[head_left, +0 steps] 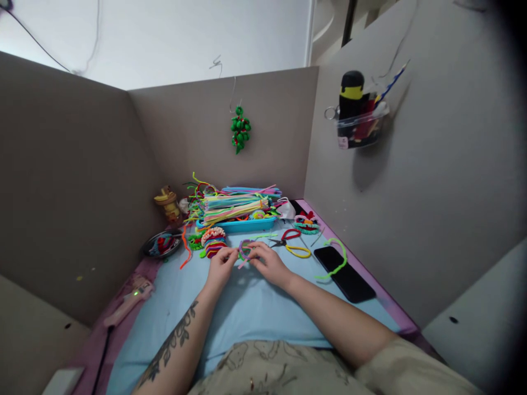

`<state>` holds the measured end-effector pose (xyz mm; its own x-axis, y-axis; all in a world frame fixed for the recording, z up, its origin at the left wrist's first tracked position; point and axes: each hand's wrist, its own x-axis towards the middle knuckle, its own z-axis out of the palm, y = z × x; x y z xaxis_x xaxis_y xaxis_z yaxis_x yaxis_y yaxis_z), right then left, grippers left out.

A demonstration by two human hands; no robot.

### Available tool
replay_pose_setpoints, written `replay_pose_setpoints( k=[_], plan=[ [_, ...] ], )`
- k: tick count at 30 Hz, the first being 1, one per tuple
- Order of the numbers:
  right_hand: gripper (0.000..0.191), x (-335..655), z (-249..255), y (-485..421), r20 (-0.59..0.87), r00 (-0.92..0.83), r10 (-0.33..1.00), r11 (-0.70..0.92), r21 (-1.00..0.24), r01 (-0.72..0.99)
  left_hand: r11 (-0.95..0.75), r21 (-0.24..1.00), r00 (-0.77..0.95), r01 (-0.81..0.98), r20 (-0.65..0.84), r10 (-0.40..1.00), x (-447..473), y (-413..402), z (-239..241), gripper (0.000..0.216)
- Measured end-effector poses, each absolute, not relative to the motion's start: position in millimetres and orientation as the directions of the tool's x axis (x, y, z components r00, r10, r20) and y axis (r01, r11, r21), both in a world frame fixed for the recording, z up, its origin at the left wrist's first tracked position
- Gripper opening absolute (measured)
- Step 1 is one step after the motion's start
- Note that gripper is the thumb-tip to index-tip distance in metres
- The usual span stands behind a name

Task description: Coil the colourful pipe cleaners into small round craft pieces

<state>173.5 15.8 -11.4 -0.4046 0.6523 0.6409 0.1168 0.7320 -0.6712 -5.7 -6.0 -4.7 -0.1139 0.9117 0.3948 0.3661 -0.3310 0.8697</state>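
Over the middle of the light blue cloth, both my hands hold a small piece of bent pipe cleaners (244,251), purple and green with a pink end hanging down. My left hand (223,265) pinches its left side between thumb and fingertips. The fingers of my right hand (269,264) close on its right side. Just beyond my left hand lies a striped pipe-cleaner figure (214,243) with a pale pink curly top. Scissors (281,242) with red and yellow handles lie open, beyond my right hand. What exactly the fingertips press is too small to tell.
Behind my hands, a blue tray (247,225) holds bundled pipe cleaners (236,206). A metal bowl (178,241) and a glue gun (130,300) are at left. At right, a green pipe cleaner (342,262) lies across a phone (349,282). Grey partitions (272,131) enclose the table.
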Motion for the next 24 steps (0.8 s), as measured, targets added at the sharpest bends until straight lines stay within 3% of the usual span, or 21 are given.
replay_pose_setpoints(
  k=[4,8,12,18,23,24],
  plan=[
    [0.013,173.3,-12.1,18.9,0.646,-0.367,0.67,0.728,-0.668,0.155,-0.292,0.891,-0.119,0.348,0.351,0.929,-2.9,-8.6,-3.2,0.032],
    [0.01,172.0,-13.1,20.8,0.643,-0.323,0.695,0.713,-0.673,0.195,-0.304,0.849,-0.146,0.432,0.399,0.905,4.6,-16.2,-1.1,0.028],
    [0.011,170.8,-13.7,20.9,0.648,-0.313,0.695,0.718,-0.654,0.24,-0.32,0.785,0.015,0.53,0.369,0.93,13.1,-22.8,-1.7,0.026],
    [0.01,176.0,-14.3,30.1,0.645,-0.277,0.712,0.702,-0.634,0.326,-0.352,0.787,0.138,0.506,0.329,0.934,16.0,-25.5,0.4,0.035],
    [0.008,179.5,-13.5,33.0,0.657,-0.263,0.706,0.7,-0.591,0.401,-0.31,0.703,-0.041,0.64,0.434,0.9,15.9,-24.4,-2.3,0.025],
    [0.008,178.7,-13.6,31.6,0.659,-0.272,0.701,0.703,-0.579,0.412,-0.291,0.698,-0.081,0.654,0.447,0.891,16.3,-24.3,-3.2,0.031]
  ],
)
